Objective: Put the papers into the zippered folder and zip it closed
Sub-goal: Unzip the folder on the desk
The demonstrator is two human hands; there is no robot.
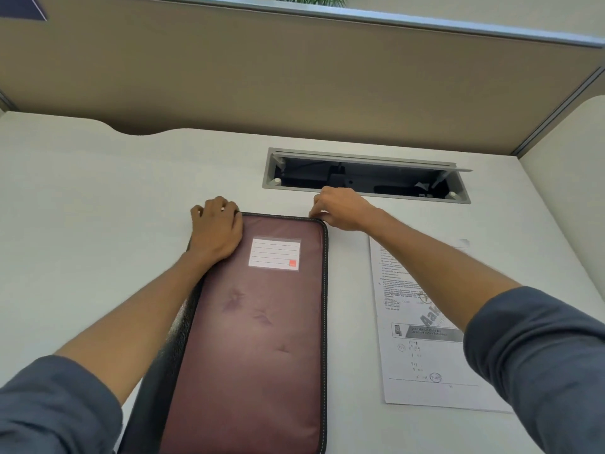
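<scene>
A maroon zippered folder (258, 329) with a black zip edge and a white label lies lengthwise on the white desk (82, 208). My left hand (216, 229) presses flat on its far left corner. My right hand (340, 209) pinches at the far right corner, fingers closed where the zip runs; the zip pull itself is hidden under the fingers. Printed papers (422, 348) lie flat on the desk to the right of the folder, partly under my right forearm.
An open grey cable hatch (366, 175) is set into the desk just beyond my right hand. A beige partition wall (294, 77) closes off the back and right side. Bare desk stretches to the left of the folder.
</scene>
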